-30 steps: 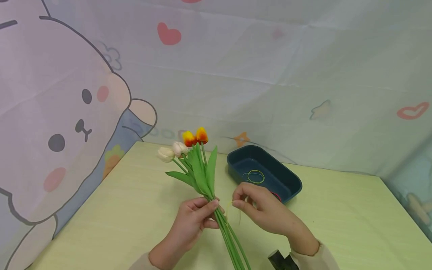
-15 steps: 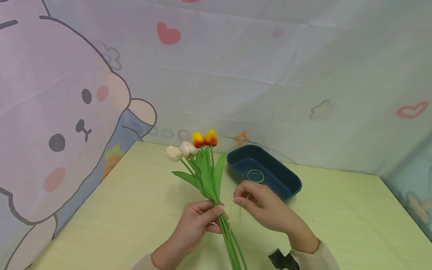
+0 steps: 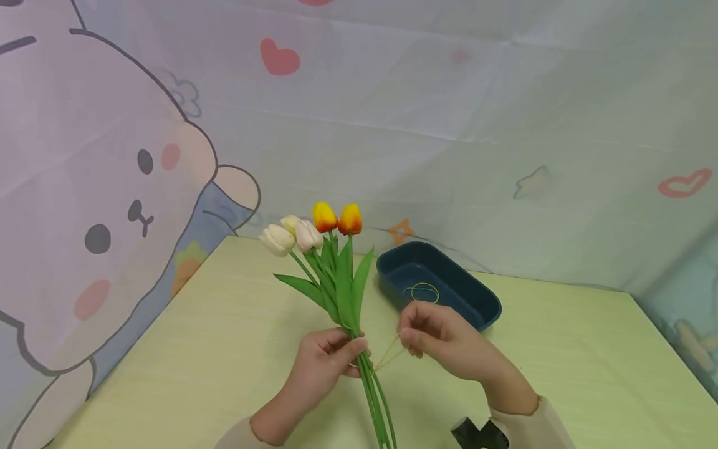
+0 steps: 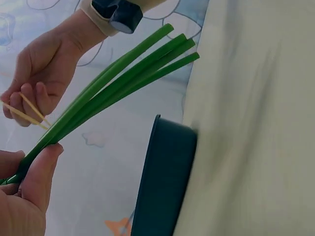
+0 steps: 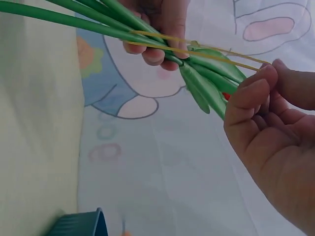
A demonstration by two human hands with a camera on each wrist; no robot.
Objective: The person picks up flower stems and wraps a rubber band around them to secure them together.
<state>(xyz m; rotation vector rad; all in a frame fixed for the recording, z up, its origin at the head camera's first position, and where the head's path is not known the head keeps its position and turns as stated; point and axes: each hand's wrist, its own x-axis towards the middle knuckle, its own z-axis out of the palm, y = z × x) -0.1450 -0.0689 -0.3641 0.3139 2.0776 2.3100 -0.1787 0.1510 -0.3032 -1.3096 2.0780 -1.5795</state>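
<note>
A bunch of tulips [image 3: 343, 284], white and yellow-orange with green leaves, leans up to the left above the table. My left hand [image 3: 322, 368] grips its stems [image 4: 113, 78] just below the leaves, thumb across the front. Between thumb and fingertips, my right hand [image 3: 440, 340] pinches a thin yellow rubber band [image 5: 216, 56]. The band is stretched taut in two strands from the stems, beside the left hand, to the right fingertips. How it passes behind the stems is hidden in the head view.
A dark blue tray [image 3: 387, 265] stands behind the right hand, holding several thin coloured loops, including a yellow-green band [image 3: 412, 291]. The pale table [image 3: 589, 362] meets a printed cloth backdrop [image 3: 477, 125] at the back.
The right hand has drawn slightly right, and the slack band is now stretched taut from the stems. The bunch shifted right, then back left, its blooms now tilted higher.
</note>
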